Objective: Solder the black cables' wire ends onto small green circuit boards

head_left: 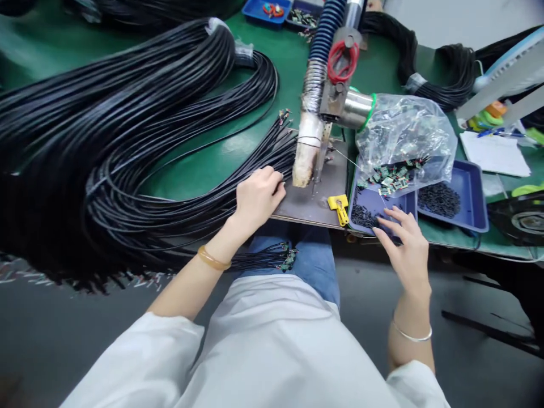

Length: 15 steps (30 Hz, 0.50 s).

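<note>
My left hand (pixel 260 195) rests on the bundle of thin black cables (pixel 238 192) spread over a grey board (pixel 304 204). Its fingers are curled round some cables; the fingertips are partly hidden. My right hand (pixel 406 241) hovers at the front of a blue tray (pixel 410 207), fingers apart, with nothing visible between them. Short black tubes (pixel 365 216) lie in that tray, below a clear plastic bag (pixel 408 136) with small green circuit boards (pixel 391 177). More cables ending in small green boards (pixel 289 258) lie across my lap.
A metal stand with a whitish-wrapped hose (pixel 308 153) rises over the board, beside a solder wire spool (pixel 359 107). A yellow clip (pixel 339 208) lies at the board's edge. Large black cable coils (pixel 127 113) fill the left. A second tray (pixel 478 195) and paper (pixel 495 153) are right.
</note>
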Motion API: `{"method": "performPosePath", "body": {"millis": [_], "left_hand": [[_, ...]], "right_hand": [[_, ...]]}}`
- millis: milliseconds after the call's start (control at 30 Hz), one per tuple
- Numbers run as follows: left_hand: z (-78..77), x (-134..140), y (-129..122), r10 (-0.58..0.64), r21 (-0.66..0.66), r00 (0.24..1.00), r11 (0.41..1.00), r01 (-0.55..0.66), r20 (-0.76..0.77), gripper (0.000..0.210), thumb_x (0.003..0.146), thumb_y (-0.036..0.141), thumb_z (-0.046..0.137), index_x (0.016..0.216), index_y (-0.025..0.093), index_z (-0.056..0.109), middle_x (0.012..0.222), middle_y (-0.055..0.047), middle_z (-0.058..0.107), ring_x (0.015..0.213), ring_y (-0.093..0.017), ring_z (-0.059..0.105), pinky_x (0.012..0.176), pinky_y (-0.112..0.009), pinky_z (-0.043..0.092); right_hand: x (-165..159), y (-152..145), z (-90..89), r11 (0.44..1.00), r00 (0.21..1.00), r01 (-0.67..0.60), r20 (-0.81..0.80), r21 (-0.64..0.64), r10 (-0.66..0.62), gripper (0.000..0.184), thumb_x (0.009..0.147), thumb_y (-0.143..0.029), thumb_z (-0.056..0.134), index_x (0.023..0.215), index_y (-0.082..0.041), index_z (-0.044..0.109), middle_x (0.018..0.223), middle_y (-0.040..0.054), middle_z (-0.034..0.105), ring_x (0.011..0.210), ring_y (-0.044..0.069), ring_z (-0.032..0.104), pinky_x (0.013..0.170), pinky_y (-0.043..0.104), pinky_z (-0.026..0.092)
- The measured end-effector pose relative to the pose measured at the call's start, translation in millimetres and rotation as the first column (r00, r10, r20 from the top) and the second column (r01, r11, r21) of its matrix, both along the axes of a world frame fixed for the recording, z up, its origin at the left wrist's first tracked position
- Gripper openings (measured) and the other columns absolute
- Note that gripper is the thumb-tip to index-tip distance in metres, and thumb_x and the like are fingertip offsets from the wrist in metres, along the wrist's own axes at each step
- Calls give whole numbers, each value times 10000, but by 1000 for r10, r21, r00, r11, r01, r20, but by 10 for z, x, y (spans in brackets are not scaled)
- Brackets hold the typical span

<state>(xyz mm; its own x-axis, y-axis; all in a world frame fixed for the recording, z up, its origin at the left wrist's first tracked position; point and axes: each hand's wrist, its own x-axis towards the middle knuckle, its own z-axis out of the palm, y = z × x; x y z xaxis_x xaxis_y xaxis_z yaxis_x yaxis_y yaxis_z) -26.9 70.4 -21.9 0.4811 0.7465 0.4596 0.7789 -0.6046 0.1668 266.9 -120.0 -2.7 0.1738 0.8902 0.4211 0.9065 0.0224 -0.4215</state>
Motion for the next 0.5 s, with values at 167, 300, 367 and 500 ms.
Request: {"method": "performPosePath", "body": {"millis": [167, 300, 367, 500], "left_hand": [[24, 13, 138, 152, -230, 822, 973, -27, 548, 95, 768, 122, 637, 777, 187, 568, 628, 34, 542, 546, -117, 511, 570, -266, 386], [218, -127, 3, 264, -335, 279, 910, 246, 923, 157, 780, 165, 690, 814, 206, 542, 576, 81, 479, 384, -56, 376, 382, -219, 248], [388, -253, -153, 284, -342, 191, 810, 476, 940, 169, 802, 236, 752, 914, 217, 626, 571, 78, 472, 383, -54, 354, 375, -214, 254], [692, -341, -548, 81, -421, 418, 314, 851, 905, 206, 802, 370, 792, 978, 263, 776, 540, 17, 561, 383, -92, 395, 370, -251, 297]], "right_hand": [[160, -159, 5, 987, 979, -151, -146, -56, 142, 206, 883, -252, 736, 1087, -280, 748, 1276, 31, 713, 1306, 251, 620, 1266, 568, 307], [82, -183, 112, 978, 948, -204, -238, 50, 210, 169, 875, -166, 725, 972, -295, 774, 1115, 0, 775, 1173, 243, 704, 1226, 568, 381], [-29, -183, 236, 959, 912, -275, -298, 64, 282, 215, 878, -158, 716, 1013, -318, 768, 975, -25, 793, 983, 213, 762, 1064, 473, 554], [-183, -97, 484, 971, 974, -228, -11, -72, 228, 240, 909, -223, 699, 1118, -335, 734, 940, -17, 787, 822, 183, 741, 714, 330, 560]]}}
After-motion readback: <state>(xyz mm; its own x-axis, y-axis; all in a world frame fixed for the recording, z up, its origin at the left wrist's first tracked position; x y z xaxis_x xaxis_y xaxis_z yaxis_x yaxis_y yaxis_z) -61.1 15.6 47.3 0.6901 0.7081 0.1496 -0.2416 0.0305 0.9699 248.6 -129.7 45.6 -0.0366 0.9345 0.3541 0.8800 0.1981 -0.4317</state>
